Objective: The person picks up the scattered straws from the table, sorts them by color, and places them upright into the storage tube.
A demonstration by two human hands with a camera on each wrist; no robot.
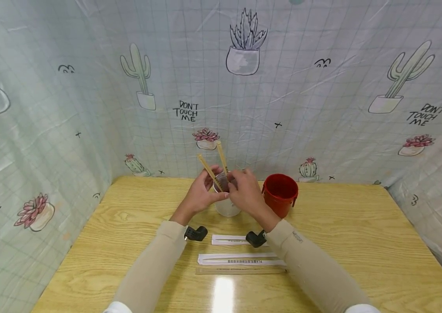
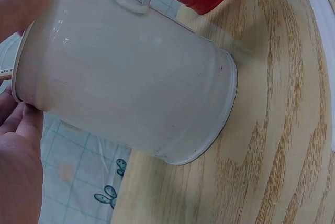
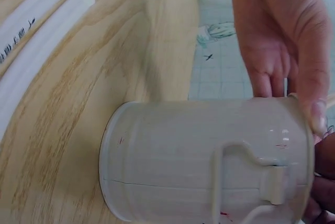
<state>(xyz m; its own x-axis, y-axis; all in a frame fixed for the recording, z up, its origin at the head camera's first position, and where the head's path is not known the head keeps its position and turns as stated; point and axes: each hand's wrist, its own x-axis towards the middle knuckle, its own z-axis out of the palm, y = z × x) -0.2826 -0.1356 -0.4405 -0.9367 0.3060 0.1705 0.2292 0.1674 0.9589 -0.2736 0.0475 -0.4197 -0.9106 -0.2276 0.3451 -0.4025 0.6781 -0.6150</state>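
A white metal bucket [image 1: 227,208] with a wire side handle stands on the table, its wall filling much of both wrist views. My left hand [image 1: 202,191] grips it around the rim, thumb on the near side and fingers on the far side. Two slim tan paper-wrapped straws with printed text stick up out of it. The left straw [image 1: 207,167] leans left beside my left hand. At the rim, my right hand [image 1: 247,191] pinches the right straw [image 1: 222,156] near its lower part, other fingers close against the bucket. The straws' lower ends are hidden inside.
A red bucket [image 1: 281,204] stands just right of the white one. Wrapped straws lie across the table in front: a short white one [image 1: 221,240], a longer white one [image 1: 225,260], and a tan one [image 1: 240,271]. A printed curtain [image 1: 166,143] hangs behind the table.
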